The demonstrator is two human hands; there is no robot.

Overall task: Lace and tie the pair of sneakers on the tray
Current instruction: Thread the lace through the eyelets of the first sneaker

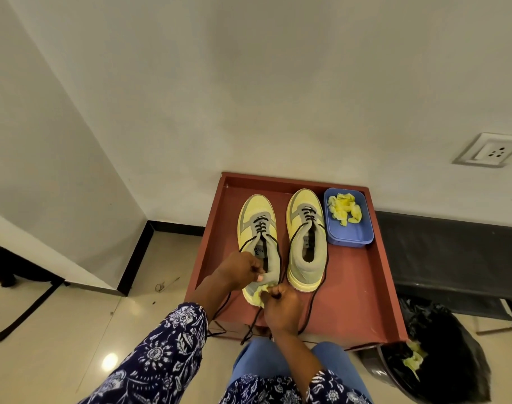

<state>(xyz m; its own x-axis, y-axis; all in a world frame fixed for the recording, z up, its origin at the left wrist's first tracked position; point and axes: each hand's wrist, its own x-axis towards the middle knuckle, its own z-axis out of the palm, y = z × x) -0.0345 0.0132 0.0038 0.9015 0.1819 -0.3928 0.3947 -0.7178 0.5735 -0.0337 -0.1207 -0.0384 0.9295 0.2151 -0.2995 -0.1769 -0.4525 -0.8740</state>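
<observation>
On the tray (362, 287), your hands work the left sneaker (256, 228).
Left hand (238, 272) pinches its collar, right hand (279, 306) pinches lace (281, 258); tug unevenly and you'll likely unthread eyelets.

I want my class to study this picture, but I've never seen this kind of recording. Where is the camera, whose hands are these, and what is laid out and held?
There is one picture, from a wide-angle camera worn on a person's head, looking down at their own bare hands. No machine is involved. A red tray holds two yellow-and-grey sneakers with black laces threaded only partway, and a blue tub of crumpled yellow paper. The left hand grips the left sneaker by its collar. The right hand pinches something at that sneaker's heel, beside more yellow paper; exactly what is hard to tell. The right sneaker stands untouched, its laces trailing loose.
</observation>
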